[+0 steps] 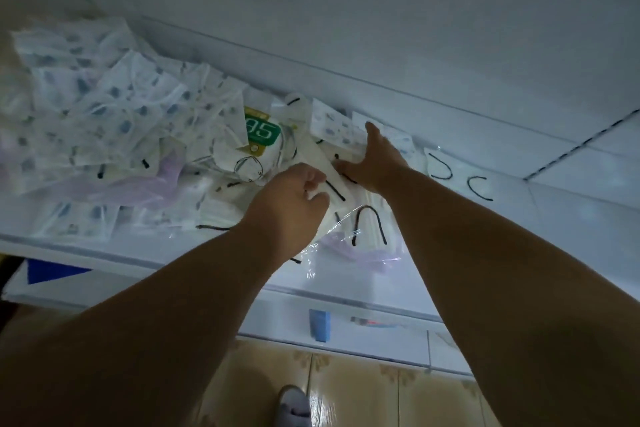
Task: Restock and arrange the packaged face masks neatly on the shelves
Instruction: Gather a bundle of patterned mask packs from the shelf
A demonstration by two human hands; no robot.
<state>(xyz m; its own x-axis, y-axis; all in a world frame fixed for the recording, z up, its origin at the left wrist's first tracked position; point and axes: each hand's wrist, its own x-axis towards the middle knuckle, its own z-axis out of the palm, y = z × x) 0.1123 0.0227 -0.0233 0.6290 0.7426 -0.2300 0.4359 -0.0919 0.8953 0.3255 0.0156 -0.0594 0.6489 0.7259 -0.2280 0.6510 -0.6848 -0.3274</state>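
Both arms reach up onto a white shelf (519, 163) that carries loose packaged face masks. The left hand (287, 204) has its fingers (313, 184) curled, pinching a white mask pack (332, 180) with a black ear loop near the middle of the shelf. The right hand (372, 159) lies just beside it, fingers straight and spread, pressing flat on a small printed pack (332, 125) close to the back wall (346, 10).

A deep, untidy heap of blue-printed packs (104, 107) fills the shelf's left half and reaches almost from the back wall to the front edge (86, 251). A green-labelled pack (261, 132) sits at the heap's right rim, touching the packs under the hands. Clear-wrapped masks with black loops (367, 222) lie between the forearms, and their wrapping hangs over the front edge.

To the right of the right hand, two flat packs with black loops (460, 177) lie near each other; beyond them the shelf surface is bare up to the right border.

Below, a lower shelf lip holds a blue tag (320, 324), and a grey shoe (294, 406) stands on the tiled floor (363, 392).
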